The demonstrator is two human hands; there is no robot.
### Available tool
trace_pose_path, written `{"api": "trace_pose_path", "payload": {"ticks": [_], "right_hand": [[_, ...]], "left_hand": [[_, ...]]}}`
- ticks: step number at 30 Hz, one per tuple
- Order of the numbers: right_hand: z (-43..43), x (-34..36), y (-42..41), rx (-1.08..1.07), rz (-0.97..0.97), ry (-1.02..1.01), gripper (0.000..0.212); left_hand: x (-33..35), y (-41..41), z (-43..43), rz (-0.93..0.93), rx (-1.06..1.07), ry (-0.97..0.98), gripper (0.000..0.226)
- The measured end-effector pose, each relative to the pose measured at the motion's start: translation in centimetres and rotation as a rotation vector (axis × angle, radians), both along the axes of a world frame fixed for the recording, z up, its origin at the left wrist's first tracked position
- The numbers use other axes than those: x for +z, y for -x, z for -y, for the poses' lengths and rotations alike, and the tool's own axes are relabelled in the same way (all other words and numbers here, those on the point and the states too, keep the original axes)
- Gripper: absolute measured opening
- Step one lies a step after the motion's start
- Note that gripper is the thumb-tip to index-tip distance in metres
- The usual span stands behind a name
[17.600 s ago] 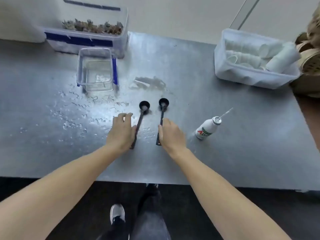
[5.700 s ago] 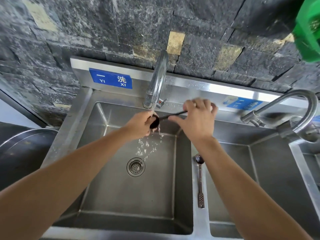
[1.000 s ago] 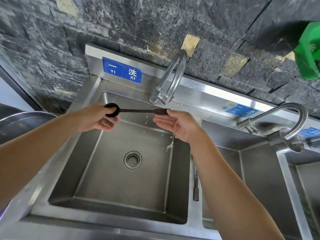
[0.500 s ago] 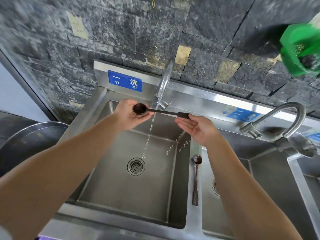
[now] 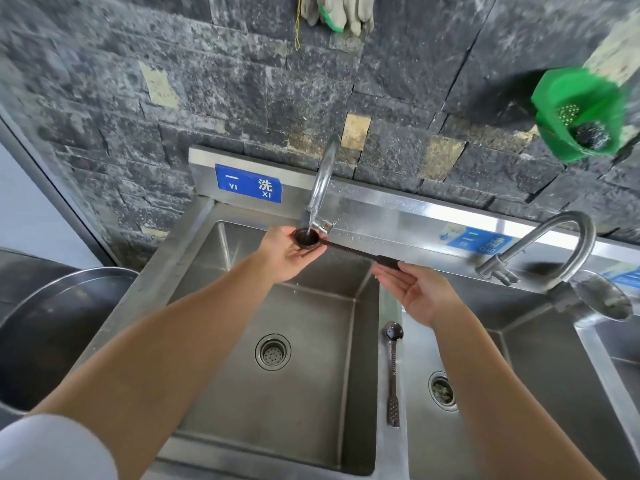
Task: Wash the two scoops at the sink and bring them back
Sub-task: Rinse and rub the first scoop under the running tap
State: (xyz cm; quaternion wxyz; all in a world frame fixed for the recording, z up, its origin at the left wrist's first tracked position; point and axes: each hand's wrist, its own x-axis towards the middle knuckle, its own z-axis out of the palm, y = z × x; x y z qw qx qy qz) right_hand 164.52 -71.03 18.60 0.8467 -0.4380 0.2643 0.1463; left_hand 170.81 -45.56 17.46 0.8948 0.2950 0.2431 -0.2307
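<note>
One black scoop [image 5: 349,250] is held level over the left basin of the steel sink [image 5: 194,258]. Its bowl sits under the spout of the left tap [image 5: 322,188], and water runs into it. My left hand [image 5: 289,252] cups the bowl from below, fingers curled round it. The handle's end lies on the straight fingers of my right hand [image 5: 415,289], palm up. A second scoop [image 5: 392,372] lies on the divider between the two basins, bowl pointing away from me.
The left basin's drain [image 5: 273,351] is below my arms. A second tap [image 5: 540,247] curves over the right basin. A big steel bowl [image 5: 45,327] stands at the left. On the stone wall hang a green holder [image 5: 581,116] and gloves [image 5: 337,12].
Both hands shifted the scoop a little to the right, so its bowl now sits under the spout with water running into it. The second scoop has not moved.
</note>
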Motion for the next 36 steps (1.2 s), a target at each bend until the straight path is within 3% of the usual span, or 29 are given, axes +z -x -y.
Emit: {"api": "trace_pose_path", "payload": {"ticks": [7, 11, 20, 27, 36], "right_hand": [[-0.4, -2.0, 1.6, 0.020, -0.042, -0.047, 0.029], [-1.0, -3.6, 2.6, 0.041, -0.126, -0.063, 0.027], [-4.0, -7.0, 4.3, 0.197, -0.293, 0.016, 0.030], [-9.6, -8.3, 3.7, 0.221, -0.349, 0.055, 0.026], [-14.6, -7.1, 1.1, 0.203, -0.338, -0.042, 0.029]], "left_hand": [[-0.7, 0.0, 0.7, -0.005, 0.075, 0.045, 0.038], [-1.0, -0.2, 1.2, 0.005, 0.107, 0.032, 0.026], [-0.1, -0.8, 1.0, 0.070, 0.032, -0.029, 0.027], [0.4, -0.5, 0.9, 0.217, -0.154, -0.302, 0.022], [2.2, -0.1, 1.1, 0.324, -0.133, -0.610, 0.030]]}}
